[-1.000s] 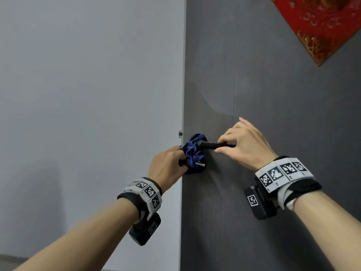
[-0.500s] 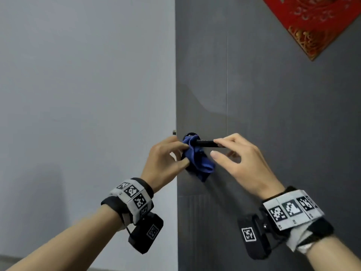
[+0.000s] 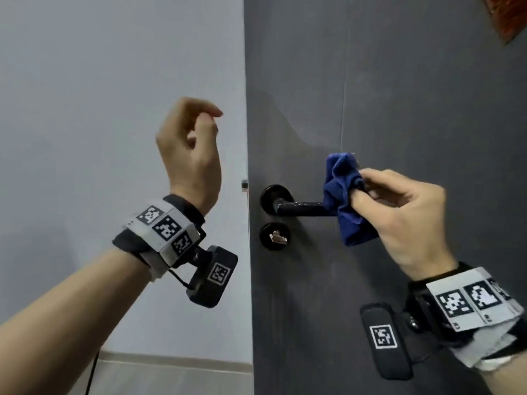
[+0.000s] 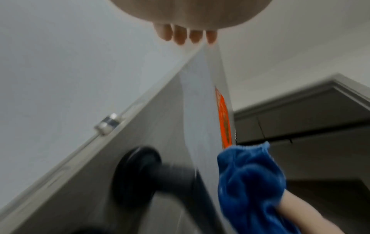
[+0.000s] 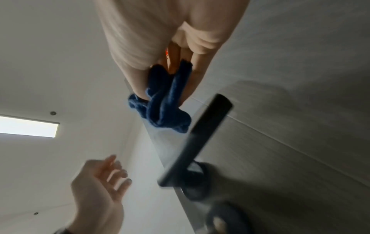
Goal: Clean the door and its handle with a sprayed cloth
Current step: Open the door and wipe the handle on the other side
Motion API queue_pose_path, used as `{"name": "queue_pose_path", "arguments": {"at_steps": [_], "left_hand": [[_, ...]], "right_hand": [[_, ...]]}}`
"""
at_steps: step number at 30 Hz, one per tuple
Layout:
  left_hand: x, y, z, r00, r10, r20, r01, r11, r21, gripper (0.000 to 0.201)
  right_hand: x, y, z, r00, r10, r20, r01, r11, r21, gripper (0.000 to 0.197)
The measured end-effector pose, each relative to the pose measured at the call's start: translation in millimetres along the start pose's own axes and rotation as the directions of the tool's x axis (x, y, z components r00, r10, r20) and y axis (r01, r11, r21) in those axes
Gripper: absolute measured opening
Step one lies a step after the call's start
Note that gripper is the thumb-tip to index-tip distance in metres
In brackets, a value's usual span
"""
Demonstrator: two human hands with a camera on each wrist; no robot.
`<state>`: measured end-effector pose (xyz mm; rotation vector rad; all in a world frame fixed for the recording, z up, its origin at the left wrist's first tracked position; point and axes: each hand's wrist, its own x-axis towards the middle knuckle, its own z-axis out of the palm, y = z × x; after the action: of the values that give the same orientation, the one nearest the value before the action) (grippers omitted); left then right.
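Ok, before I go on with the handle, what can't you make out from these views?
- Handle tip: head view, covered by the blue cloth that the right hand pinches.
- Cloth-to-handle contact: blurred in both wrist views.
- Red decoration: cut off at the head view's top right corner.
- Key detail: too small.
- Left hand: only fingertips in its wrist view.

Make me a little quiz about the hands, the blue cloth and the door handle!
1. True or false: the left hand holds the cloth.
2. Which part of the handle does the cloth cover? A) the round base by the door's edge B) the free end C) none of it
3. Fill in: under the handle sits a round lock with a ____ in it.

Key: 1 false, the right hand pinches it and the left is raised, holding nothing. 2 B. 3 key.
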<state>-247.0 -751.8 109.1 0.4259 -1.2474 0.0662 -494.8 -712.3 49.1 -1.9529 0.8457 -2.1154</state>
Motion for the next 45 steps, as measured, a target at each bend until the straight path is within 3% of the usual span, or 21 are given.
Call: {"name": "queue_pose_path", "arguments": {"at_steps": [2, 4, 6, 11, 15, 21, 24, 27, 29, 34, 41, 43, 45], "left_hand": [[28, -12, 10, 0.984, -0.165, -0.060, 0.164, 0.986, -0.028, 0.018], [41, -18, 22, 0.921, -0.380, 0.085, 0.385, 0.922, -0.039, 0.044], [41, -18, 31, 0.835, -0.493, 0.245, 0.506, 0.862, 0.008, 0.059], [54, -24, 31, 0.658, -0.620, 0.428, 0.635, 0.762, 0.127, 0.044], [66, -20, 26, 0.596, -0.636, 0.490, 0.637, 0.746, 0.193, 0.027], [78, -1, 21, 0.459, -0.720, 0.521, 0.719, 0.645, 0.259, 0.032], [80, 8, 18, 0.427, -0.730, 0.534, 0.740, 0.621, 0.258, 0.034], [80, 17, 18, 0.405, -0.748, 0.525, 0.758, 0.596, 0.265, 0.033], [78, 22, 17, 0.387, -0.761, 0.521, 0.769, 0.578, 0.274, 0.033], [74, 31, 16, 0.372, -0.775, 0.511, 0.788, 0.554, 0.269, 0.037], [73, 43, 17, 0.381, -0.790, 0.481, 0.804, 0.540, 0.249, 0.037], [73, 47, 16, 0.379, -0.786, 0.489, 0.802, 0.543, 0.250, 0.037], [73, 50, 15, 0.375, -0.789, 0.487, 0.803, 0.539, 0.254, 0.038]], "right_hand": [[29, -12, 1, 0.998, 0.056, 0.036, -0.054, 0.997, -0.053, 0.030], [50, -23, 4, 0.990, 0.126, 0.070, -0.120, 0.989, -0.088, 0.031], [65, -36, 6, 0.975, 0.195, 0.110, -0.184, 0.977, -0.105, 0.028], [73, -60, 26, 0.891, 0.387, 0.239, -0.330, 0.911, -0.245, 0.026], [46, -60, 63, 0.817, 0.468, 0.337, -0.272, 0.828, -0.490, 0.023], [23, -77, 75, 0.742, 0.581, 0.335, -0.282, 0.724, -0.630, 0.007], [37, -82, 69, 0.721, 0.622, 0.306, -0.321, 0.690, -0.649, 0.009], [44, -87, 65, 0.673, 0.640, 0.370, -0.285, 0.686, -0.670, 0.010], [43, -91, 61, 0.676, 0.636, 0.372, -0.273, 0.685, -0.675, 0.010], [44, -77, 16, 0.710, 0.701, 0.062, -0.475, 0.542, -0.693, 0.005], [59, -62, -35, 0.685, 0.722, -0.102, -0.490, 0.353, -0.797, 0.010], [51, -71, -22, 0.699, 0.712, -0.068, -0.471, 0.387, -0.792, 0.016], [39, -83, 6, 0.714, 0.699, 0.046, -0.413, 0.473, -0.779, 0.020]]}}
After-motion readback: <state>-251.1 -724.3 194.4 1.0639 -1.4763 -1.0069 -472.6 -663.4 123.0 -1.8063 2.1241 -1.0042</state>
